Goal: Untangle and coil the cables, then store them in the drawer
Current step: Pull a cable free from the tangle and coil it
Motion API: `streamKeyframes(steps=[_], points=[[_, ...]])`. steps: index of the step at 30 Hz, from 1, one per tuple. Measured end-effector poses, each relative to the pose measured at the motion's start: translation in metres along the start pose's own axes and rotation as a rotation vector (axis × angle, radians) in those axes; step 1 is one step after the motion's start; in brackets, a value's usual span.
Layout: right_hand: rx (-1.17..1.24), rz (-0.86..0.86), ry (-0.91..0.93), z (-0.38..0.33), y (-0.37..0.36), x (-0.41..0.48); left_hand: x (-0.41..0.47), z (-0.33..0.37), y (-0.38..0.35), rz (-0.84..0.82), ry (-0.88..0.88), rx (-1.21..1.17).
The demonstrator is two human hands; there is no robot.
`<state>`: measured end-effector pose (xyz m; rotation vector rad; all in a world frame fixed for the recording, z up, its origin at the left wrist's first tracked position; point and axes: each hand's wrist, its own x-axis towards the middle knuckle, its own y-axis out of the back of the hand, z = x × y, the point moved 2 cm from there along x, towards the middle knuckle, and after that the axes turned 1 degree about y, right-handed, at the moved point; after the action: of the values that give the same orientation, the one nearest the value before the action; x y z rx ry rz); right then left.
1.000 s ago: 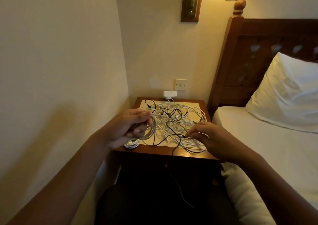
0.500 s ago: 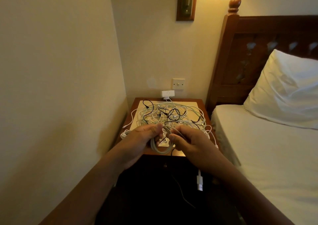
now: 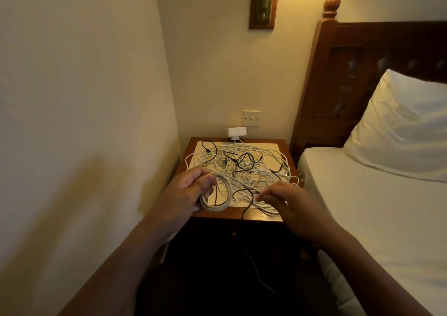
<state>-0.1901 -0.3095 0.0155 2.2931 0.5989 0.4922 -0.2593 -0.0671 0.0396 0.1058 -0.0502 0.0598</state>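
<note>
Cables [image 3: 242,165] lie in a white-and-black tangle across the top of the nightstand [image 3: 263,216], and one black lead [image 3: 244,209] droops over its front edge. Above the nightstand's front left corner, the left hand [image 3: 188,192] grips a coil [image 3: 217,206] of several white loops with thumb and curled fingers. Above the front right part, the right hand [image 3: 285,197] pinches the white cable [image 3: 244,186] running out of that coil.

The step appears to be winding on the next loop. It should go best if the strand is drawn gently, lifted clear of the black lead crossing it, and sized to match the loops already held, with the left thumb clamping each turn. Hard tugging would likely tighten knots in the pile. The drawer [image 3: 233,233] sits under the nightstand's top, too dark to read.
</note>
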Motion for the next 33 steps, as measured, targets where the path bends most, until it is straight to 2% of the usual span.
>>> streamKeyframes(steps=[2, 4, 6, 8, 12, 14, 17, 19, 22, 26, 28, 31, 33], points=[[-0.063, 0.011, 0.002, 0.003, -0.005, 0.001, -0.003, 0.005, -0.008, -0.026, -0.036, -0.005], [-0.001, 0.125, -0.003, 0.0, -0.009, 0.002, -0.004, 0.006, -0.017, -0.046, -0.051, -0.01], [0.285, 0.247, -0.09, -0.005, -0.014, 0.002, -0.005, 0.006, -0.026, -0.048, -0.07, 0.02], [0.636, 0.27, -0.181, -0.015, -0.022, 0.003, -0.004, 0.003, -0.033, -0.018, -0.104, 0.086], [1.128, 0.189, -0.303, -0.034, -0.036, -0.001, -0.001, -0.006, -0.035, 0.054, -0.11, 0.178], [1.192, 0.09, -0.336, -0.036, -0.044, -0.003, 0.0, -0.01, -0.035, 0.072, -0.119, 0.216], [1.256, -0.028, -0.38, -0.036, -0.049, -0.005, -0.001, -0.011, -0.031, 0.183, -0.196, 0.463], [1.3, -0.092, -0.399, -0.036, -0.048, -0.006, -0.003, -0.008, -0.03, 0.232, -0.253, 0.538], [1.116, -0.168, -0.376, -0.038, -0.049, -0.004, -0.005, -0.006, -0.035, 0.232, -0.306, 0.594], [0.599, -0.068, -0.299, -0.041, -0.051, -0.001, -0.003, -0.008, -0.04, 0.238, -0.37, 0.645], [0.354, -0.078, -0.26, -0.041, -0.05, -0.003, -0.002, -0.01, -0.037, 0.275, -0.388, 0.655], [0.229, -0.168, -0.189, -0.043, -0.047, -0.011, 0.01, -0.018, -0.019, 0.345, -0.341, 0.684], [0.183, -0.21, -0.135, -0.043, -0.04, -0.018, 0.021, -0.027, 0.002, 0.409, -0.213, 0.649]])
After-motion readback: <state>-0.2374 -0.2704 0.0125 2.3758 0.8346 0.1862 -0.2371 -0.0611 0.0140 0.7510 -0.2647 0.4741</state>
